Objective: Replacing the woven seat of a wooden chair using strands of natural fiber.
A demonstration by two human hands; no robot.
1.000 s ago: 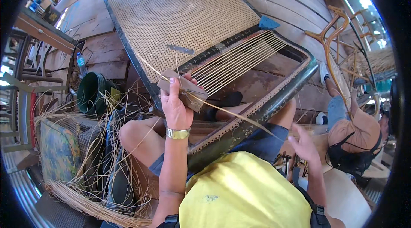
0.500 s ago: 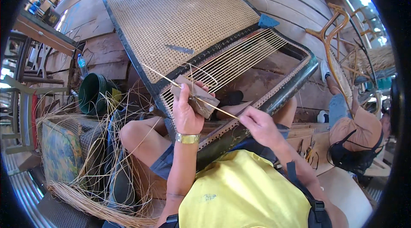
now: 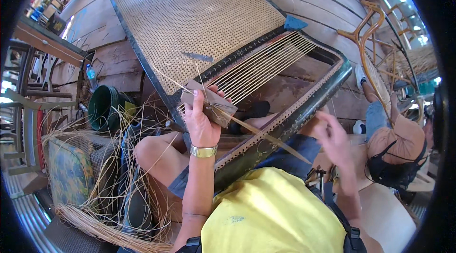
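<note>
My left hand (image 3: pixel 203 124) is closed around a small wooden block (image 3: pixel 224 112), thumb on its near face. A pale cane strip (image 3: pixel 268 137) passes across the block. Its loose end tapers off to the lower right, over the near rail of a dark frame (image 3: pixel 311 106). My right hand (image 3: pixel 331 134) is off the strip, blurred, with fingers apart and nothing seen in them. Behind the block, parallel cane strands (image 3: pixel 266 70) span the frame's near opening. Woven cane mesh (image 3: pixel 199 15) fills the far, larger panel.
A knife blade (image 3: pixel 197 57) lies on the mesh, and a blue wedge-shaped piece (image 3: pixel 295 23) sits on the frame's crossbar. Left are a green bucket (image 3: pixel 102 110) and a tangle of cane strips (image 3: pixel 114 234). Another person (image 3: pixel 394 144) sits at right beside a curved wooden chair frame (image 3: pixel 368 34).
My right hand has let go of the cane strip and moved right. The strip's near end now hangs free. My left hand with the block has shifted slightly left.
</note>
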